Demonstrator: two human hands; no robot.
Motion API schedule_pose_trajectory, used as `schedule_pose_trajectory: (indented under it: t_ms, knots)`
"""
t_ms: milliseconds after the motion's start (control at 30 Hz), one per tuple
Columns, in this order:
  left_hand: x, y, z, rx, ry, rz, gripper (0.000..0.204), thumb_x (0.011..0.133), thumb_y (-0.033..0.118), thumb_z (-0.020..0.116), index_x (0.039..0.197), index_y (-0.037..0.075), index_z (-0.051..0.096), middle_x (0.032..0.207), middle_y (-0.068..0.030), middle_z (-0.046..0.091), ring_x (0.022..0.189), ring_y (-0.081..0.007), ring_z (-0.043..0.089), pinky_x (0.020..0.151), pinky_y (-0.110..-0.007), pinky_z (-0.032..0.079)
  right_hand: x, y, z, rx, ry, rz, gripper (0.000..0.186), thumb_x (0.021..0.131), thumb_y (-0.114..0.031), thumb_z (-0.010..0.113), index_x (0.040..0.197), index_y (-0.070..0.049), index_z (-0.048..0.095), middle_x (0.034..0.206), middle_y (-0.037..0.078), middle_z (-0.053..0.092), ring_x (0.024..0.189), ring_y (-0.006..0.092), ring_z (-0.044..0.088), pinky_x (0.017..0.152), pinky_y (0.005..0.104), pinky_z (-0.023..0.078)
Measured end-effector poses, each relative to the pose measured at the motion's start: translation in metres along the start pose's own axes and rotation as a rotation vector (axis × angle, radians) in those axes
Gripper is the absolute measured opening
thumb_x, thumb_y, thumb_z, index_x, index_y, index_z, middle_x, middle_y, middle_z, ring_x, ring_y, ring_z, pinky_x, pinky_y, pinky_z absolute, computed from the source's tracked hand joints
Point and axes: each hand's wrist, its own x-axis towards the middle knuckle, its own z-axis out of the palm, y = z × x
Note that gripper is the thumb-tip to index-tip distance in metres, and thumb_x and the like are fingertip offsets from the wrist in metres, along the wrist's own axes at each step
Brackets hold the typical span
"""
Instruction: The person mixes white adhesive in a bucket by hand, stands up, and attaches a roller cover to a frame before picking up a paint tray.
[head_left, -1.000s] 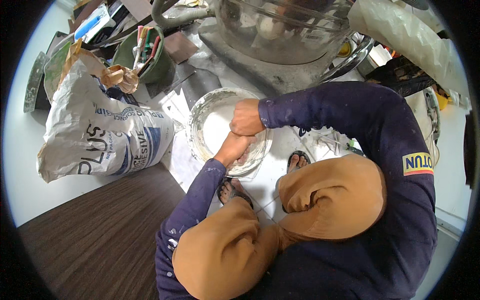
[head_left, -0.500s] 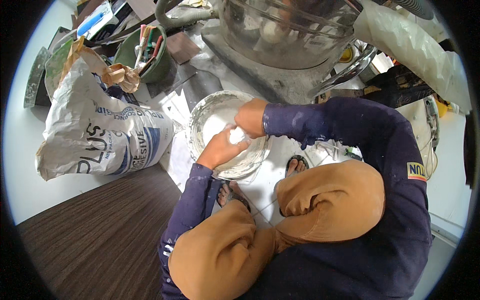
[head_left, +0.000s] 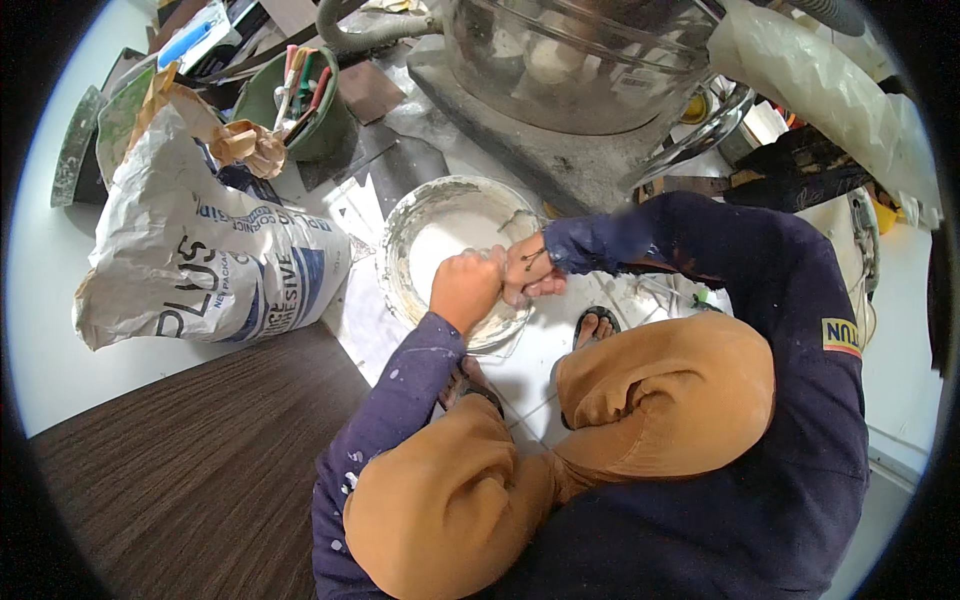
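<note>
Head view, going from the left with the white bucket (head_left: 420,215) as landmark: one large paper sack (head_left: 200,255) lies just to its left, one green tub of tools (head_left: 310,105) sits behind-left, and one big metal mixer bowl (head_left: 590,55) stands behind-right. Over the bucket's near rim the left hand (head_left: 465,288) is fisted and the right hand (head_left: 528,272) is curled shut right beside it, touching, both apparently gripping something thin at the rim, though what it is I cannot tell. Bucket's white paste lies just beyond the knuckles, both hands equally near; two sandalled feet show below the bucket.
</note>
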Motion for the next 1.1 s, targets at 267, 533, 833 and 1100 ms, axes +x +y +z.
schedule_pose_trajectory:
  t_ms: [267,533,833,1100]
  knots:
    - [0.009,-0.015,-0.001,-0.197,-0.013,-0.343,0.022,0.072,0.022,0.068,0.074,0.000,0.069,0.073,-0.0253,0.066,0.068,-0.0402,0.067,0.066,-0.043,0.055,-0.005,-0.029,-0.004,-1.096,0.764,-0.364,0.015,0.068,-0.017,0.069,0.074,-0.003,0.071,0.069,0.020,0.067,0.069,0.0352,0.069,0.061,0.0443,0.053]
    - [-0.006,-0.013,0.015,-1.000,-0.188,-0.596,0.025,0.078,0.020,0.068,0.065,0.000,0.059,0.051,-0.0079,0.053,0.042,-0.0204,0.053,0.042,-0.033,0.041,0.010,-0.025,-0.011,-1.503,0.807,-0.731,0.017,0.071,-0.020,0.065,0.069,-0.003,0.065,0.061,0.012,0.065,0.062,0.0291,0.069,0.053,0.0414,0.052]
    - [-0.007,0.008,-0.010,-1.835,-0.726,-0.920,0.042,0.088,0.019,0.057,0.054,0.019,0.032,0.046,0.0050,0.033,0.034,-0.0067,0.027,0.031,-0.023,0.021,0.008,-0.019,-0.019,-1.668,0.948,-1.095,0.019,0.073,-0.023,0.060,0.065,-0.006,0.056,0.052,0.007,0.059,0.050,0.0231,0.064,0.044,0.0362,0.046]
    - [-0.004,0.001,-0.019,-2.020,-0.740,-0.722,0.048,0.094,0.020,0.053,0.052,0.021,0.030,0.041,0.0076,0.030,0.031,-0.0061,0.029,0.030,-0.022,0.028,-0.008,-0.022,-0.023,-1.704,0.994,-1.193,0.017,0.079,-0.025,0.058,0.073,-0.010,0.053,0.057,0.003,0.060,0.057,0.0215,0.064,0.056,0.0354,0.045]
